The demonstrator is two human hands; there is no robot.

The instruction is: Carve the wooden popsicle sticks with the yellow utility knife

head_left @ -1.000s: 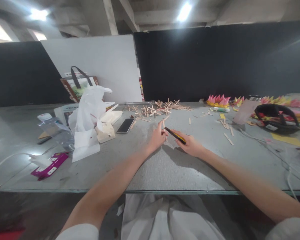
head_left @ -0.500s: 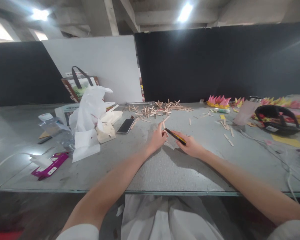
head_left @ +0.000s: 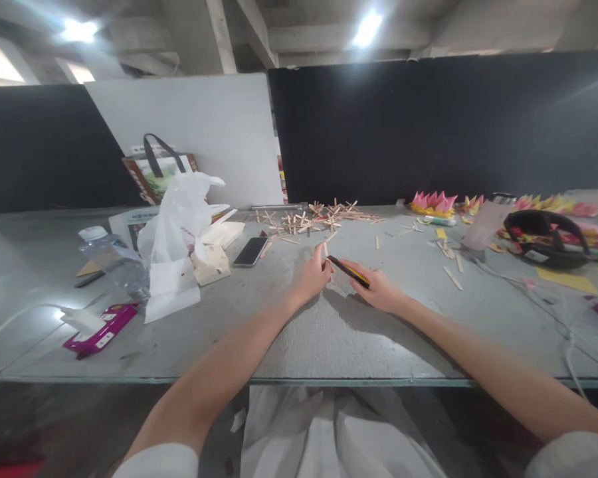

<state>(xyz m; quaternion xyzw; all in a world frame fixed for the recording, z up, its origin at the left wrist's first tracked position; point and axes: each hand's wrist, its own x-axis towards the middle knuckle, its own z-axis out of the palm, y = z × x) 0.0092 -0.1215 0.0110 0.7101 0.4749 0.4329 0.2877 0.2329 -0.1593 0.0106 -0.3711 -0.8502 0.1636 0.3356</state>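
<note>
My left hand [head_left: 315,273] is closed on a thin wooden craft stick [head_left: 326,248], which pokes up past the fingers. Wrapped in my right hand [head_left: 379,290] is a black and yellow utility knife [head_left: 351,271], its front end pointing left at the stick and meeting it by my left fingertips. The blade itself is too small to make out. Just beyond both hands lies a tangled pile of craft sticks [head_left: 323,218], several of them joined into crossed shapes.
Left of my hands are a phone [head_left: 250,252], a white plastic bag [head_left: 174,219], a clear bottle [head_left: 110,259] and a purple pack [head_left: 102,330]. On the right stand a tumbler [head_left: 488,222], pink paper flowers [head_left: 433,202], a black strap-like object [head_left: 548,240] and a cable [head_left: 521,281].
Both hands hold nearly the same pose, with the knife still against the stick. The view has shifted very slightly; nothing on the table has visibly moved.
</note>
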